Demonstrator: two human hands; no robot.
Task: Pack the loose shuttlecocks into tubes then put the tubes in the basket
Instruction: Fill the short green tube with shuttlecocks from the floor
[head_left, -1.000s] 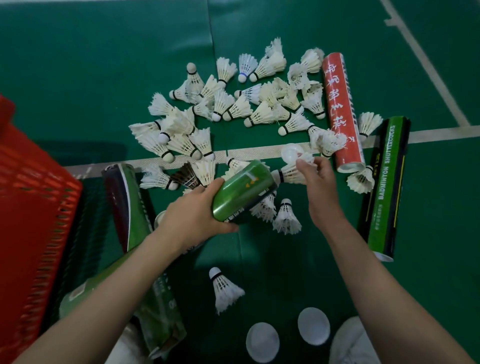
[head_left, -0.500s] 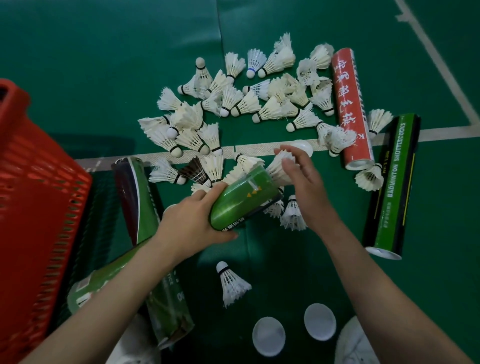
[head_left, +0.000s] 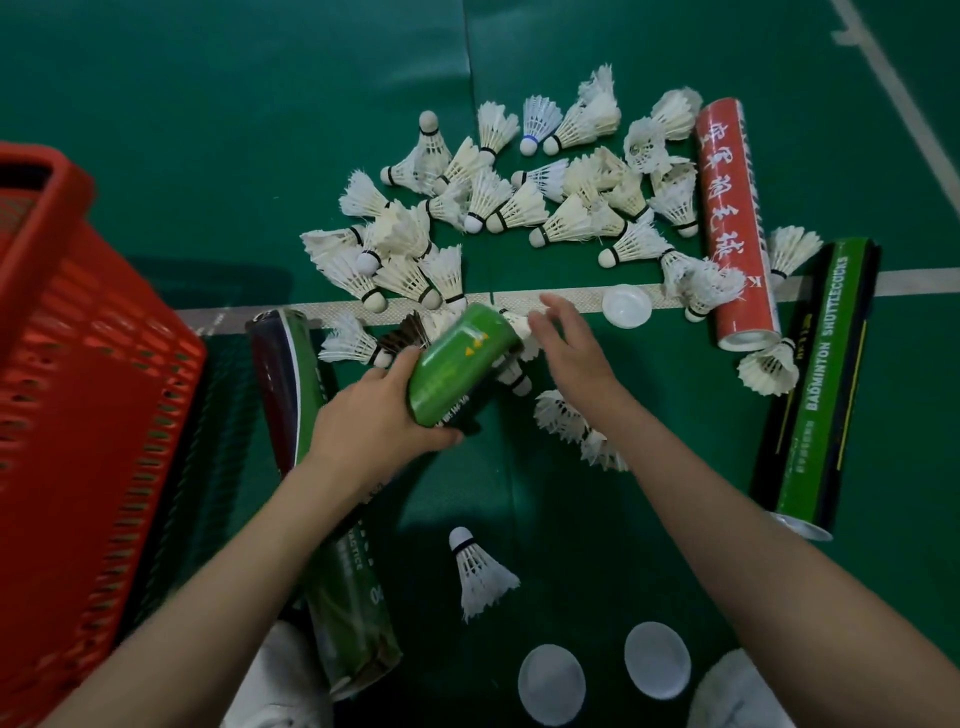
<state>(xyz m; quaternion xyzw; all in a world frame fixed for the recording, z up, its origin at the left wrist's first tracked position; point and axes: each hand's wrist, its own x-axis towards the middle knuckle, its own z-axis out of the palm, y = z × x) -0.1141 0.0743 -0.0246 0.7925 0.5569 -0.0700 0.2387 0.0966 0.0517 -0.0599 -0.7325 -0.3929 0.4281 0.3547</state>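
The left grip (head_left: 374, 415) clasps a green tube (head_left: 462, 358) round its lower half, with the mouth tilted away toward the loose shuttlecocks (head_left: 519, 208) on the floor. The right grip (head_left: 571, 353) hovers slack-fingered just beside that mouth, holding nothing. To load well, I'd keep the tube steady and feed each one cork first, feathers nested. The tube's contents are hidden. A red tube (head_left: 732, 208) lies beyond the pile. The basket (head_left: 78, 364) stands left, its inside out of view.

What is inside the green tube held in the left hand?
White feathers show at the green tube's far mouth. Its opaque wall, gripped by the left hand, hides whatever else is inside.
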